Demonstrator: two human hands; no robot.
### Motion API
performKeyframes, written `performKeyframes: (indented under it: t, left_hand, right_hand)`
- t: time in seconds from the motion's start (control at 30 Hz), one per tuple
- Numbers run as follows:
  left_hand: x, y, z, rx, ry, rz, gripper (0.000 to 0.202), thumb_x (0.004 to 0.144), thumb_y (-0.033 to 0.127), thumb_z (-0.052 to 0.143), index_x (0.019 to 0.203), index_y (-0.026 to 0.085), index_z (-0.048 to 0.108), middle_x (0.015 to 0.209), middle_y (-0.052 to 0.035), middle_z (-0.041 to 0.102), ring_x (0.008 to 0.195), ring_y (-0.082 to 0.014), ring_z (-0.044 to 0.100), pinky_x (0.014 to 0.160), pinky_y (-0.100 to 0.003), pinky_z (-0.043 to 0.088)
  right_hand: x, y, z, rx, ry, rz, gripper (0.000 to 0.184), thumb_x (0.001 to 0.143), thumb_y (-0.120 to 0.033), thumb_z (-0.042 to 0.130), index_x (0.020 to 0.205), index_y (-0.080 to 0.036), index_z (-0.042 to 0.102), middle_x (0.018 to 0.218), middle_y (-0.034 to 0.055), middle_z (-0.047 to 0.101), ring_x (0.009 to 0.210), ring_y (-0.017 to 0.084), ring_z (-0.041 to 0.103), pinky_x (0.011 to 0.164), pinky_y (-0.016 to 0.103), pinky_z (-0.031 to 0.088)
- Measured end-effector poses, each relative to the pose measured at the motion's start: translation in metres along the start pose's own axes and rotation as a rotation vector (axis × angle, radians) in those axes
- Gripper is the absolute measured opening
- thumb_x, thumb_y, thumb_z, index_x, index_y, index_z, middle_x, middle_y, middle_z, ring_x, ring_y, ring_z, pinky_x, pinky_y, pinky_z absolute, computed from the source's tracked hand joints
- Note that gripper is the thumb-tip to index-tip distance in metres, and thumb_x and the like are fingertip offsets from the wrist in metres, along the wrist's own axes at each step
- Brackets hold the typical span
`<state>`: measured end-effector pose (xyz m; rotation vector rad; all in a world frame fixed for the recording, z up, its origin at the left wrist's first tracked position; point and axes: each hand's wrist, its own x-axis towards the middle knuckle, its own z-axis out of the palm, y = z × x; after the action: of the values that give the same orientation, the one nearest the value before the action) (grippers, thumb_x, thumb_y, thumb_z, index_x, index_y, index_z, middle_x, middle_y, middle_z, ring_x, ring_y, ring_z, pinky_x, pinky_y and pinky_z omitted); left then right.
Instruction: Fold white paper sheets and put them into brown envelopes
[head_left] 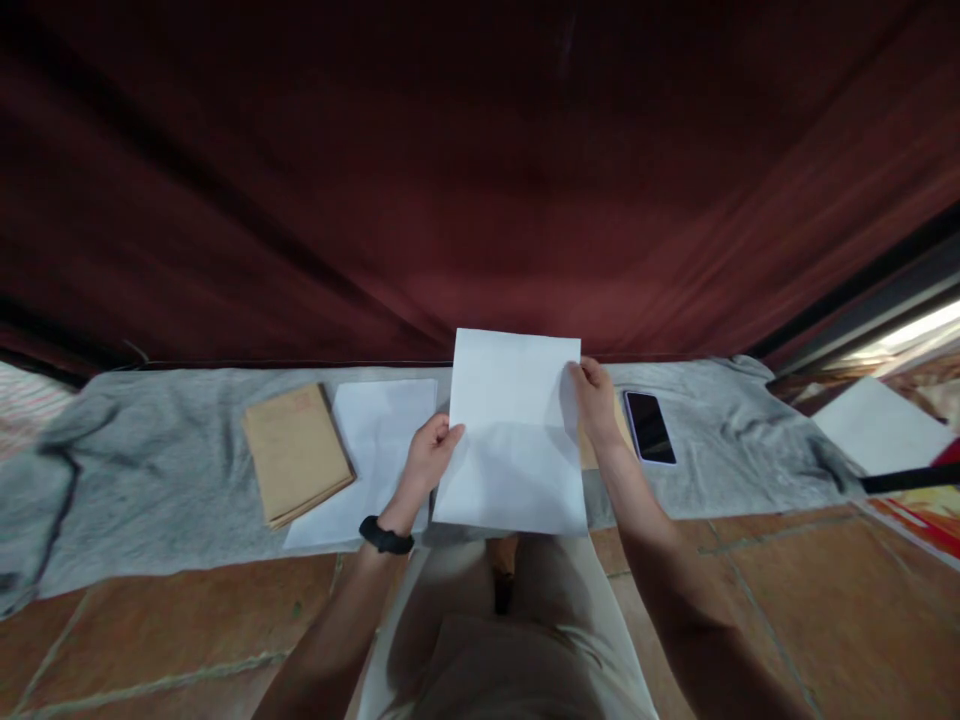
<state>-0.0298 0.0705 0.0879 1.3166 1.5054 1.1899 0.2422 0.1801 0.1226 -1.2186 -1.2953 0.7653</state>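
Note:
A white sheet of paper is held up in front of me over a grey cloth. My left hand pinches its left edge about halfway down, a black band on that wrist. My right hand grips the sheet's right edge near the top corner. The sheet shows a faint horizontal crease across its middle. Both hands are closed on the paper.
A stack of brown envelopes and a white paper lie on the cloth to the left. A black phone lies to the right, a brown envelope partly hidden beside it. Another white sheet sits far right. Dark red curtain behind; tiled floor below.

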Motion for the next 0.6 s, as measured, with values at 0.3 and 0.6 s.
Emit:
performKeyframes:
  t: [0.3,0.6]
  left_hand:
    - [0.005,-0.048,0.012,0.456,0.081,-0.161,0.016,0.083,0.024,0.059,0.07,0.022,0.052,0.06,0.0044,0.051,0.06,-0.0144,0.052,0.061,-0.026,0.036]
    - [-0.009,-0.029,0.02,0.806,0.074,-0.154,0.042,0.095,0.029,0.05,0.134,0.014,0.054,0.087,-0.0115,0.074,0.082,-0.0273,0.07,0.074,-0.035,0.049]
  right_hand:
    - [-0.091,0.071,0.013,-0.521,-0.225,-0.23,0.052,0.099,-0.029,0.044,0.15,-0.02,0.045,0.155,0.0136,0.045,0.144,0.025,0.042,0.117,0.047,0.04]
    - [-0.144,0.076,0.015,-0.855,-0.566,-0.38,0.047,0.104,-0.033,0.043,0.149,-0.024,0.049,0.159,0.0095,0.042,0.149,0.027,0.037,0.122,0.054,0.031]
